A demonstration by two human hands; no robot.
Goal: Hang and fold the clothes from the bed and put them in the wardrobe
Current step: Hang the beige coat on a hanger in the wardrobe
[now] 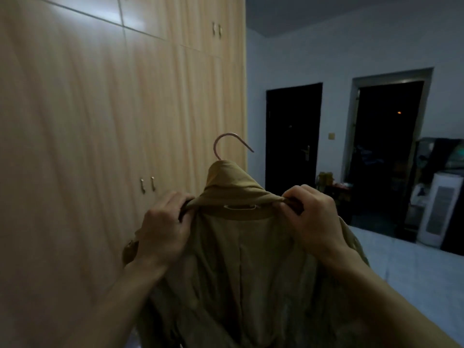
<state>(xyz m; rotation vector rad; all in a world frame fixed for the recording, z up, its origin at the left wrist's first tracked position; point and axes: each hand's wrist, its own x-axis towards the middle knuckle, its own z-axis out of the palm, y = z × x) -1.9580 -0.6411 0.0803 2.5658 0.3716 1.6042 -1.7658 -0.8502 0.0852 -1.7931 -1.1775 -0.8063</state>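
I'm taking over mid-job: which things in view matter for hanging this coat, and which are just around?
Job: tan coat; hanger; left hand and right hand, gripping its shoulders; wardrobe, doors closed.

Around: two dark doorways; white appliance; wall switch.

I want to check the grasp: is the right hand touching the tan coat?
Touching. The head view shows the right hand pinching the tan coat at its shoulder, fabric bunched under the fingers.

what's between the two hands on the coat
In the head view, the tan coat's collar with its hanging loop spans between the left hand and right hand; the pink hanger hook rises above.
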